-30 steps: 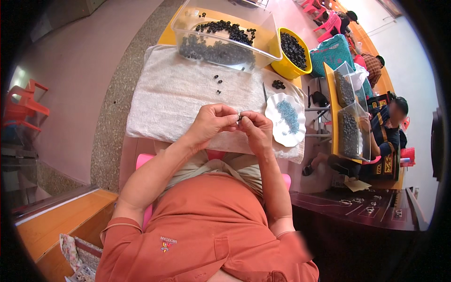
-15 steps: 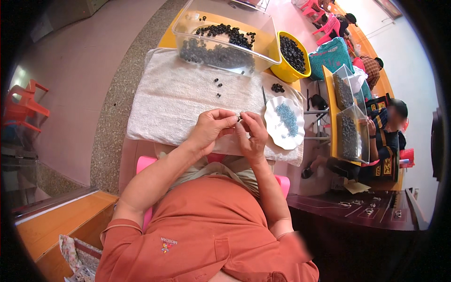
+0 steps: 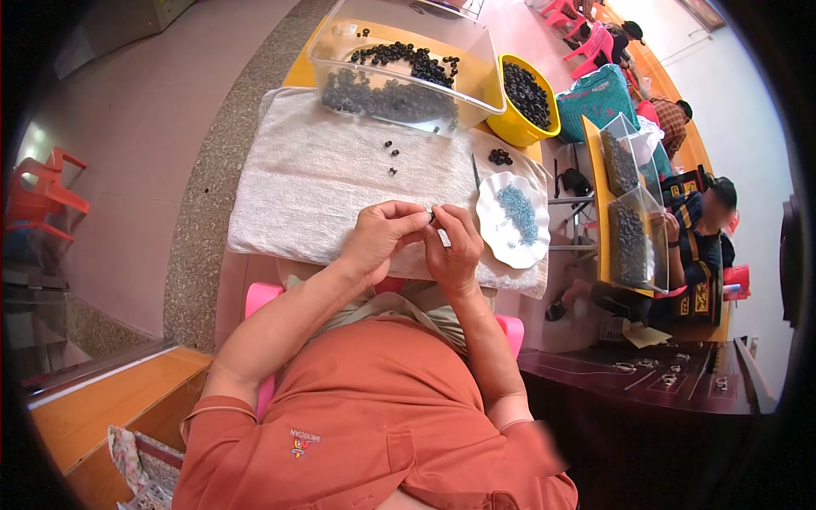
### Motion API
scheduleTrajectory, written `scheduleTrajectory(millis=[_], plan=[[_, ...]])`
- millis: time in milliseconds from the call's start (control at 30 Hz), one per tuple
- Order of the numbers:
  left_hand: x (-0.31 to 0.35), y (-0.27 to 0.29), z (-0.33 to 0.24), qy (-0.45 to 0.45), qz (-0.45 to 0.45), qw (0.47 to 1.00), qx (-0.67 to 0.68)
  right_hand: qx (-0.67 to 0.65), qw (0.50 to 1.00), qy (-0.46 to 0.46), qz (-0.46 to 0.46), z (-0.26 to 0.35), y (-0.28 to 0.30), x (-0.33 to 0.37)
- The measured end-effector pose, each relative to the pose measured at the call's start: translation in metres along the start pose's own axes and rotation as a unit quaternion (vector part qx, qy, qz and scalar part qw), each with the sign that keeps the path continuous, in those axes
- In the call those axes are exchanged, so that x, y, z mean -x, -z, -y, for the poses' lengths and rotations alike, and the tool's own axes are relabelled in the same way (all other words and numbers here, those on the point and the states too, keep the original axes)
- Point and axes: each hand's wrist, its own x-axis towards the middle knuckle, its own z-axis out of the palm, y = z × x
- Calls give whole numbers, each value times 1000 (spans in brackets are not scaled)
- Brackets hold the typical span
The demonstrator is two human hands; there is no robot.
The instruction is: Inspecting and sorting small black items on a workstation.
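My left hand [image 3: 380, 240] and my right hand [image 3: 455, 248] meet over the near edge of a white towel [image 3: 297, 183]. Pinched between the fingertips of both is a small black part [image 3: 432, 217], mostly hidden by the fingers. Just right of my right hand, a white scalloped plate [image 3: 491, 223] carries a heap of tiny translucent blue rings [image 3: 520, 214]. A thin dark tool [image 3: 475, 170], perhaps tweezers, lies by the plate's far left side. Farther up the towel sit three loose black parts [image 3: 392, 153], and a small cluster of black parts [image 3: 500, 157] lies beyond the plate.
At the back of the table stands a clear plastic bin [image 3: 399, 115] with many black parts. Beside it is a yellow tub [image 3: 508, 127], also full of them. A co-worker [image 3: 701, 225] sits at the right near more clear bins [image 3: 631, 242]. A red chair [image 3: 47, 194] stands far left.
My right fingers have closed in slightly over the black part, covering more of it. Both hands stay in almost the same place; the whole view has shifted very slightly.
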Motion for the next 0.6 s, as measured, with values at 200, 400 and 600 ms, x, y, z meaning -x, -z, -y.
scheduleTrajectory(millis=[200,400,600], plan=[[3,-3,2,-8,-4,1000,12,1,1000,22,-2,3,1,-4],[5,-5,3,-15,-10,1000,7,20,998,60,-6,-1,2,-3],[4,-5,7,-23,-6,1000,10,22,998,64,-1,-3,3,-2]])
